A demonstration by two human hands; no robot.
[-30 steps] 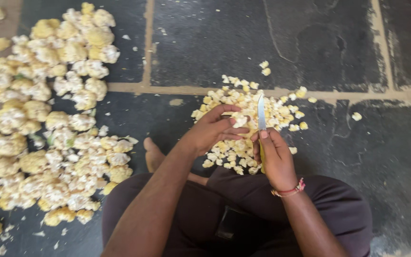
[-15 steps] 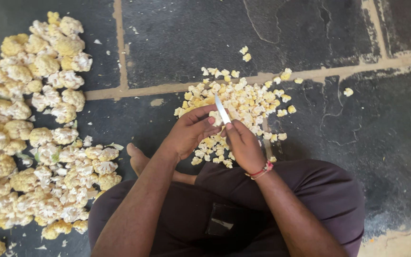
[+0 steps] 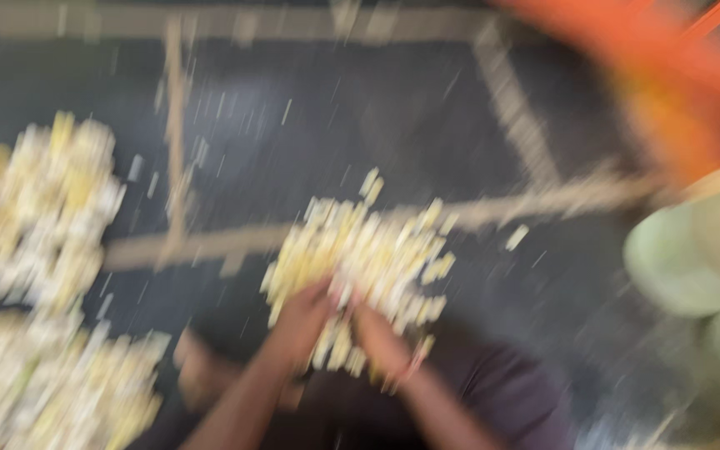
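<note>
Head view, heavily blurred. Dark stone floor (image 3: pixel 310 125) open across the upper middle; orange shape (image 3: pixel 668 75) at upper right, pale green containers (image 3: pixel 693 258) at right edge, cauliflower heap (image 3: pixel 35 275) filling the left. Unlike 0.5 s ago, view swung right and knife no longer discernible. Left hand (image 3: pixel 302 321) and right hand (image 3: pixel 381 337) side by side at the lower edge of the cut-piece pile (image 3: pixel 368 250) at centre; grip impossible to tell.

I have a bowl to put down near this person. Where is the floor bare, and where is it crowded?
Bare dark floor lies beyond the small pile of cut pieces, and between it and the pale green tubs. It is crowded at the large pile and where the left hand and right hand meet.
</note>
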